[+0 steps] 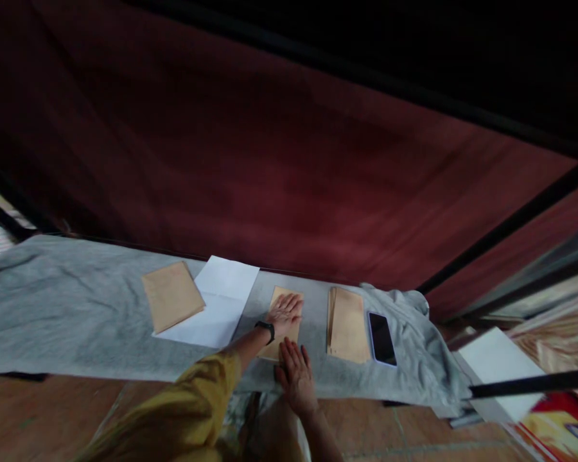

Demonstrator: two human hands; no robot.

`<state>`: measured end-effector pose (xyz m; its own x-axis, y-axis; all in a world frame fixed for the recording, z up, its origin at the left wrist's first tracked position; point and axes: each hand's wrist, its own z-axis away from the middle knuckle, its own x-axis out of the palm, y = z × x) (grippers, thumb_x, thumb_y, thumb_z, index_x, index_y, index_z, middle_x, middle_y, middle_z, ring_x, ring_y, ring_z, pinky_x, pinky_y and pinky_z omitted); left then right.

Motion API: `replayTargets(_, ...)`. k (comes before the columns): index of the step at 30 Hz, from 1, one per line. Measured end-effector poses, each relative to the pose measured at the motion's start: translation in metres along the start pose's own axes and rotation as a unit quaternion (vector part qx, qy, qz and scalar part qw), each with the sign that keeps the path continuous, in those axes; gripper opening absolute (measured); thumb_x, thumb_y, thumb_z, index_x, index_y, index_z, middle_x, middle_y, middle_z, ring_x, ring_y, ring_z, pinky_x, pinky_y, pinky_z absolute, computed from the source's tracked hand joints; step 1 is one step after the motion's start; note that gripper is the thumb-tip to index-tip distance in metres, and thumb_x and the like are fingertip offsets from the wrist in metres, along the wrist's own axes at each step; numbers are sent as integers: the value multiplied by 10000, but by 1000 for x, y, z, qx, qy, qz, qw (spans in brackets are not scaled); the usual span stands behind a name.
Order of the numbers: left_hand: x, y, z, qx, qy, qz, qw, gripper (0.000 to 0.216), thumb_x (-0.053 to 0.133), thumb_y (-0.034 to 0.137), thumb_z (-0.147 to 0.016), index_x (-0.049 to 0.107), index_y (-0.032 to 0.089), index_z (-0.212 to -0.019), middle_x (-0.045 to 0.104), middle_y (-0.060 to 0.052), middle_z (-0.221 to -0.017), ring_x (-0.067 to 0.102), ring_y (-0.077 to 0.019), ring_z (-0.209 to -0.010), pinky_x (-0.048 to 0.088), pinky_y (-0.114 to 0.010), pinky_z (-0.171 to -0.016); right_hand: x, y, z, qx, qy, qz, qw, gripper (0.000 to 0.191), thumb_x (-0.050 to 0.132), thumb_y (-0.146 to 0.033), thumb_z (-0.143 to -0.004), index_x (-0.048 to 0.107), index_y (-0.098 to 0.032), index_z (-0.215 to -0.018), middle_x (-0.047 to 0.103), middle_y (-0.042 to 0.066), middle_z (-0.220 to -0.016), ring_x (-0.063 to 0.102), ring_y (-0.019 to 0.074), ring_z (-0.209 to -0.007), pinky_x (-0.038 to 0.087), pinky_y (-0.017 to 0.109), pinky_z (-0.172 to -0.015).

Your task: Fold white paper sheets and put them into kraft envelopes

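I see a dark red panel [270,167] behind the grey cloth-covered surface [87,308]. The brown paper [271,351] lies directly beneath my left hand [284,314], its long axis running away from me; my right hand [297,377] touches its near end. Both hands are flat, fingers extended, gripping nothing. The paper looks plain, thin, oblong.

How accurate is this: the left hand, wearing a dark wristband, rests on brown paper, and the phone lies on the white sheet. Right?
Not quite: the phone is misplaced. The head view shows it on the grey cloth, just right of the brown paper stack. The left hand, wearing a dark wristband, does rest on brown paper.
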<state>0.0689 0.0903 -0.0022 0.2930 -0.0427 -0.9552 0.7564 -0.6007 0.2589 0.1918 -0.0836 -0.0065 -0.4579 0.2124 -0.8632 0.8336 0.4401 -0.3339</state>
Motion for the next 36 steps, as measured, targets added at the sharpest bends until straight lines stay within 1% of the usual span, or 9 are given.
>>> replayTargets(7,-8,4,42,64,-23,32,997,518,368,385,-1025,347,263,-1528,350,-32,-1609,239,-195,-1503,141,-439,-1226,-3,3,-1,10,-30,-55,998,485,404,-264,-1007,428,-252,-1492,564,92,-1446,473,258,-1384,328,546,-1168)
replayTargets(11,-16,9,62,55,-25,49,997,502,380,352,-1023,373,244,-1513,370,-36,-1599,263,-207,-1493,160,-436,-1219,-6,4,-1,16,-35,-83,996,408,392,-246,-1003,562,-254,-1373,630,72,-1368,474,251,-1378,294,547,-1175)
replayTargets(15,-24,14,82,55,-20,62,996,503,369,357,-1030,383,196,-1506,371,-68,-1596,252,-221,-1499,180,-437,-1217,-6,5,-1,28,-12,-134,991,323,409,-279,-1009,647,-255,-1226,687,62,-1267,543,231,-1306,277,539,-1174)
replayTargets(21,-38,20,120,55,-32,81,995,518,342,411,-1045,365,189,-1512,363,-72,-1599,227,-216,-1510,144,-428,-1239,0,10,1,47,17,-182,982,278,419,-349,-1014,668,-238,-1072,714,77,-1184,614,224,-1196,281,537,-1156)
replayTargets(24,-40,20,138,73,-24,86,993,545,423,450,-1021,387,191,-1499,383,-76,-1588,251,-219,-1503,165,-407,-1242,3,11,2,44,23,-182,982,278,411,-358,-1018,661,-238,-1019,725,65,-1140,626,210,-1157,283,522,-1153)
replayTargets(27,-38,19,152,66,-11,80,995,477,474,364,-1010,445,197,-1456,449,-74,-1548,343,-203,-1463,224,-384,-1229,6,13,3,34,39,-171,984,258,422,-363,-1014,649,-240,-1018,720,44,-1141,620,188,-1150,294,498,-1151)
replayTargets(30,-34,20,161,46,4,59,997,393,453,257,-1014,509,169,-1393,521,-94,-1488,440,-188,-1403,284,-365,-1204,8,14,4,29,59,-158,985,249,429,-350,-1004,644,-228,-1028,715,43,-1148,625,178,-1131,313,480,-1136)
replayTargets(33,-35,24,164,48,3,38,998,383,470,213,-1003,520,172,-1381,540,-102,-1468,471,-187,-1378,318,-355,-1184,8,13,4,31,63,-147,987,248,429,-331,-994,648,-215,-1016,715,61,-1149,624,181,-1132,330,471,-1119)
replayTargets(36,-41,27,166,59,-4,21,998,437,514,169,-978,502,238,-1409,543,-83,-1464,462,-190,-1383,336,-358,-1169,6,9,3,38,59,-145,987,250,422,-319,-990,647,-210,-1004,714,78,-1162,620,189,-1147,339,470,-1109)
